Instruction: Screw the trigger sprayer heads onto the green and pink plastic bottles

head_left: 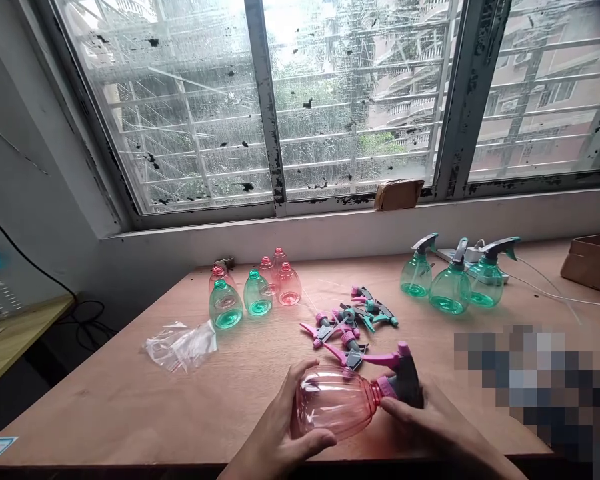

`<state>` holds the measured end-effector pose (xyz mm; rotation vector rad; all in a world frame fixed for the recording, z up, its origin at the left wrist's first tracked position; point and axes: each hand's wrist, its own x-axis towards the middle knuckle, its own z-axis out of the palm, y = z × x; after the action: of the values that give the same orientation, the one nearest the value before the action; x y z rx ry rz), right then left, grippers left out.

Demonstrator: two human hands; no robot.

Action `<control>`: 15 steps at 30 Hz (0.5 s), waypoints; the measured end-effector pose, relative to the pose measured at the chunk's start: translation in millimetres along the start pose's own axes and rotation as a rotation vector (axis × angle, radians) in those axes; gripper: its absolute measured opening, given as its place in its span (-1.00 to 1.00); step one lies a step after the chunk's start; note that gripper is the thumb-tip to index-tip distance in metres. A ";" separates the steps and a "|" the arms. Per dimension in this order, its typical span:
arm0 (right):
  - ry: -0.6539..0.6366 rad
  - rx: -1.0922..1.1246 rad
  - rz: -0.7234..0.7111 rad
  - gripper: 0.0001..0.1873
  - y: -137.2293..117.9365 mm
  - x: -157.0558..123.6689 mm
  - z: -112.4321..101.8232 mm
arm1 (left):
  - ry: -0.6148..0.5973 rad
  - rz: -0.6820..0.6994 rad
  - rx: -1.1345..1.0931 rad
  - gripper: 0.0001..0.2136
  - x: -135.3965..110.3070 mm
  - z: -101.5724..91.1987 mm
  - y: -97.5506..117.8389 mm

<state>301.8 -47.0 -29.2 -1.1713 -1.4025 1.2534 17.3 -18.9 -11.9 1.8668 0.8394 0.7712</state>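
Observation:
A clear pink spray bottle (337, 400) lies on its side at the near edge of the wooden table (130, 400). My left hand (285, 427) wraps round its body. My right hand (430, 417) grips the pink collar and dark trigger head (403, 377) at its neck. Just beyond lie several loose trigger heads (347, 323), pink and teal. Several headless bottles (253, 290), pink and green, stand at the back left. Three green bottles with trigger heads (450, 280) stand at the back right.
A crumpled clear plastic bag (180, 347) lies at the left. A white power strip and cables (473, 253) run behind the green bottles. A brown cardboard box (593, 260) sits far right. A barred window (330, 100) is behind. A blurred patch covers the right foreground.

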 end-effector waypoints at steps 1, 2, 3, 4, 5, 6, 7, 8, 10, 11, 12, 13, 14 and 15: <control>-0.004 0.009 0.010 -0.52 0.5 0.0 0.1 | 0.004 -0.008 -0.009 -0.19 0.8 0.1 -0.7; -0.004 0.023 0.018 -0.50 1.6 0.1 0.4 | 0.011 -0.016 -0.022 -0.14 1.6 0.2 -1.4; -0.002 0.041 0.022 -0.49 3.0 0.2 0.8 | 0.014 -0.023 -0.038 -0.08 2.5 0.3 -2.0; 0.005 0.062 0.024 -0.49 4.7 0.5 1.1 | 0.013 -0.027 -0.051 -0.05 3.2 0.3 -2.4; 0.017 0.080 0.028 -0.50 6.7 0.9 1.5 | 0.010 -0.029 -0.054 -0.04 3.7 0.3 -2.5; 0.036 0.092 0.035 -0.50 8.8 1.3 1.8 | 0.010 -0.028 -0.048 -0.05 4.1 0.3 -2.2; 0.059 0.102 0.041 -0.49 10.9 1.8 2.1 | 0.014 -0.025 -0.033 -0.07 4.2 0.3 -1.5; 0.081 0.116 0.046 -0.47 13.0 2.4 2.4 | 0.023 -0.022 -0.016 -0.09 4.2 0.3 -0.3; 0.108 0.154 0.054 -0.43 17.0 3.5 2.8 | 0.030 -0.019 -0.002 -0.12 3.9 0.4 2.8; 0.105 0.176 0.057 -0.42 18.6 3.9 3.0 | 0.021 -0.020 -0.009 -0.13 3.7 0.5 4.5; 0.100 0.194 0.058 -0.42 19.9 4.1 3.2 | 0.007 -0.022 -0.021 -0.14 3.5 0.6 6.1; 0.095 0.204 0.058 -0.41 20.9 4.0 3.2 | -0.010 -0.025 -0.032 -0.14 3.3 0.6 7.3; 0.094 0.207 0.059 -0.41 21.4 3.7 3.2 | -0.023 -0.029 -0.042 -0.14 3.1 0.4 8.2; 0.098 0.207 0.061 -0.41 21.7 3.1 3.1 | -0.035 -0.034 -0.048 -0.14 2.8 -0.1 8.6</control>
<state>300.1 -43.5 -51.0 -1.1237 -1.1434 1.3310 20.8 -19.7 -3.5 1.8136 0.8221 0.7298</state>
